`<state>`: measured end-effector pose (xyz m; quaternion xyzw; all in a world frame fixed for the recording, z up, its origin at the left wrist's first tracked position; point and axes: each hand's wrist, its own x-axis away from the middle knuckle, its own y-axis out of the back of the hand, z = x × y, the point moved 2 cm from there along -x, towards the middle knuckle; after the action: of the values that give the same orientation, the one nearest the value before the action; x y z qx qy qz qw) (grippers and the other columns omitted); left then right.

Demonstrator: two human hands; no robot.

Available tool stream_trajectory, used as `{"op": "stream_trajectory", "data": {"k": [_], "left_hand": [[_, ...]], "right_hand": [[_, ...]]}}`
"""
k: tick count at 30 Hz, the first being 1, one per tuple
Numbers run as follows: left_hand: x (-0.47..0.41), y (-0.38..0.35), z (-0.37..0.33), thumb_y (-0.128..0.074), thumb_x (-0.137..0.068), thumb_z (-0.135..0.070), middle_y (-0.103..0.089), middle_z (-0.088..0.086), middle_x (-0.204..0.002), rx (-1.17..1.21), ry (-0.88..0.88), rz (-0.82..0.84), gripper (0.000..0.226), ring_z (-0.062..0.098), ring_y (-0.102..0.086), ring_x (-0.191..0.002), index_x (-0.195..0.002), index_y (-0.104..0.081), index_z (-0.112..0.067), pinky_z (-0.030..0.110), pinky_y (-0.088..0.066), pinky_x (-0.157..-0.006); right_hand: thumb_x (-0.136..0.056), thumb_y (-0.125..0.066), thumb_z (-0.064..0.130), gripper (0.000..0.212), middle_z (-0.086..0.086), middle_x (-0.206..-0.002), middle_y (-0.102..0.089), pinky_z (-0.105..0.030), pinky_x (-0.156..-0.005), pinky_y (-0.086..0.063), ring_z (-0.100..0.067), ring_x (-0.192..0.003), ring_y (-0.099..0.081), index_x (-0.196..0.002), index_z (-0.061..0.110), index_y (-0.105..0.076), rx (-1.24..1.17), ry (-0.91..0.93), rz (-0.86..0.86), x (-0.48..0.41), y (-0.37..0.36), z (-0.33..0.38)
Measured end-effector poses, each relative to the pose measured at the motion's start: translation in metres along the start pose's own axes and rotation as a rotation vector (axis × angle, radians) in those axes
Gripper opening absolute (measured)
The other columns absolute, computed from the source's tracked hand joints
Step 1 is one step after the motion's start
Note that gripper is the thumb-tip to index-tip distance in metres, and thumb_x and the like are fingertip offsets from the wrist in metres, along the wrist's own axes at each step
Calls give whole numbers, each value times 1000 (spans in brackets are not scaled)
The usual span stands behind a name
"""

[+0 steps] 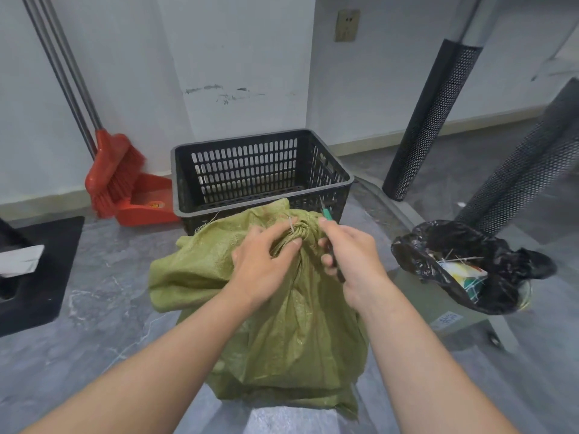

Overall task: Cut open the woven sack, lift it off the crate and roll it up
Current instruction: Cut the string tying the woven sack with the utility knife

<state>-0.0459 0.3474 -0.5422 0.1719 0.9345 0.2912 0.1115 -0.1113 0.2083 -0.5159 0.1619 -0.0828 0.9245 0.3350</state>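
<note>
The tied neck of the sack, on the floor, is pinched by the left hand, so fingers could be nicked if the cutter, gripped by the right hand, slips.

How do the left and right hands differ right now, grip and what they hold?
The left hand holds no tool and pinches the tied neck of the green woven sack; the right hand is closed around a green-handled cutter, tip pointing up past the knot. The left hand sits lower on the bunched fabric, the right beside it. Both work at the same knot.
</note>
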Motion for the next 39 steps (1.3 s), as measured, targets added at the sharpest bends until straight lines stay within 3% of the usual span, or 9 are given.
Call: {"op": "stream_trajectory", "data": {"k": [4, 6, 8, 14, 19, 21, 24, 29, 39], "left_hand": [[-3, -8, 1, -60, -96, -59, -56, -7, -99, 118, 21, -72, 32, 9, -54, -100, -127, -69, -51, 49, -43, -105], [-5, -11, 0, -57, -98, -59, -63, -3, -90, 188, 28, -90, 33, 11, -54, -95, -95, -81, -36, 43, -45, -93], [-6, -11, 0, -57, -100, -57, -57, -5, -70, 266, 56, -104, 54, 17, -51, -81, -62, -65, -19, 42, -44, -81], [-11, -3, 7, -52, -101, -54, -66, 7, -74, 274, 155, -206, 54, 12, -54, -74, -91, -73, -5, 51, -54, -96], [-5, 16, -1, -62, -103, -16, -72, 5, -101, -144, -226, -193, 31, 14, -61, -89, -133, -71, -11, 11, -37, -78], [-5, 21, 1, -65, -102, -17, -71, 2, -96, -133, -266, -174, 32, 15, -63, -86, -133, -72, -13, 8, -40, -75], [-6, 27, 1, -66, -102, -21, -70, 1, -96, -114, -292, -194, 31, 16, -64, -88, -132, -73, -17, 14, -45, -80], [-2, 30, 1, -62, -103, -22, -59, 19, -143, -213, -169, -299, 29, 34, -58, -127, -129, -75, -16, 46, -48, -107], [-2, 53, 19, -59, -102, -24, -54, 7, -108, -507, 28, -407, 31, 28, -50, -88, -83, -73, -6, 38, -40, -69]], "right_hand": [[-96, -69, 22, 17, 1, -69, -56, -19, -37, -26, -9, -42, -40, -80, 16, -65, 3, -3, 10, 1, -4, -5], [-96, -69, 22, 17, 1, -69, -57, -19, -38, -27, -8, -42, -41, -80, 16, -65, 13, -9, 8, 0, -3, -6], [-96, -70, 23, 16, 1, -69, -58, -19, -39, -28, -8, -42, -41, -82, 15, -67, 14, -14, 11, 0, -3, -7], [-95, -72, 28, 14, 1, -73, -63, -21, -41, -34, -8, -44, -46, -96, 14, -71, 42, -16, 2, -6, -2, -12], [-63, -93, 51, 52, 6, -82, -73, -31, -55, -51, -9, -59, -62, -100, 21, -73, 116, 80, -40, -8, -11, -20], [-47, -94, 58, 57, 9, -71, -73, -38, -62, -57, -13, -64, -67, -86, 21, -74, 270, 179, -101, -8, -16, -22], [-63, -86, 48, 37, 5, -59, -65, -33, -53, -45, -19, -59, -62, -72, 16, -70, 475, 284, -228, -9, -20, -23], [-79, -73, 34, 20, 8, -53, -54, -29, -49, -34, -15, -54, -52, -67, 19, -66, 414, 278, -322, -5, -23, -20], [-80, -70, 33, 45, 10, -48, -30, -31, -51, -25, -17, -48, -29, -54, 20, -36, 152, 242, -402, -14, -15, -16]]}}
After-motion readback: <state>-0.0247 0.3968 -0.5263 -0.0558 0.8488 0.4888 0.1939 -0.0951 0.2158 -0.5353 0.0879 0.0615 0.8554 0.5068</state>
